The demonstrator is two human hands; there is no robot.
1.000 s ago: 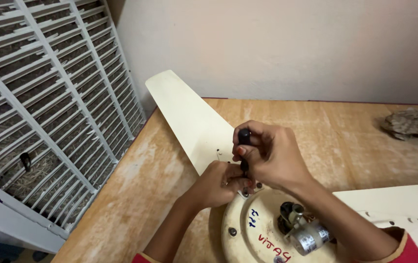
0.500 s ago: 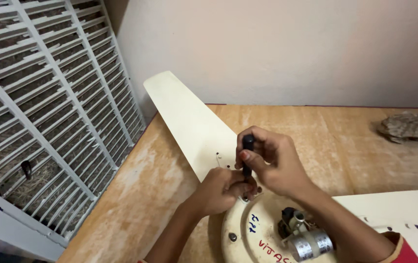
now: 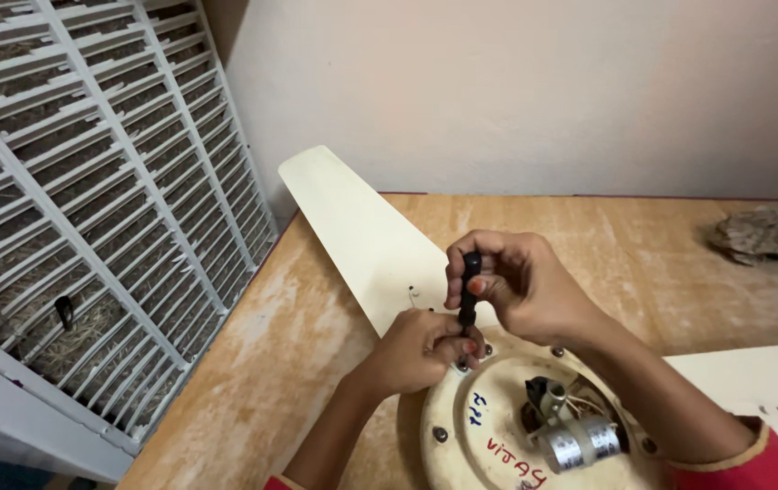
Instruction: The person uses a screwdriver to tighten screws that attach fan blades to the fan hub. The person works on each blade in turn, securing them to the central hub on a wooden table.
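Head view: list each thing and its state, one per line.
Right hand: gripping the screwdriver handle.
Left hand: steadying the tip.
Screwdriver: upright on a screw.
Fan motor housing: lying flat on the table.
Fan blade: lying flat, overhanging the table edge.
Cylindrical capacitor: exposed.

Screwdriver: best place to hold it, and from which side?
Grip the black handle near its top, coming from the right, as the right hand does. The screwdriver stands roughly upright on a screw at the rim of the cream fan motor housing; the left hand pinches the shaft low, so only the handle is free.
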